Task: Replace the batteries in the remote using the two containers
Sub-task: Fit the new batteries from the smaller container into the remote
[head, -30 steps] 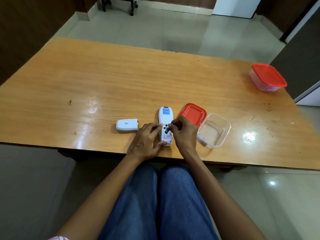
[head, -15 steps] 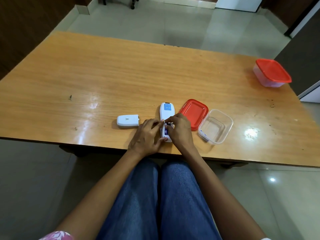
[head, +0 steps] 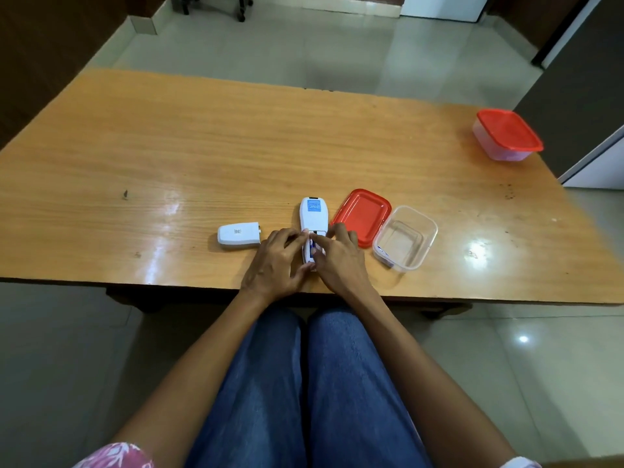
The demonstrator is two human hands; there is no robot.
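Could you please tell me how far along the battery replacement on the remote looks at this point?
Done: the battery cover lies off to the left and the open container sits beside its red lid. In hand: the left hand steadies the remote while the right hand presses a battery in. Left: refitting the cover; the closed container stands untouched.

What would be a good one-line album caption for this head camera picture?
Both hands, left and right, press a battery into the white remote, its back cover and an open container beside it.

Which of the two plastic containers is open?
The clear container beside the right hand; its red lid lies next to it. The far container is lidded.
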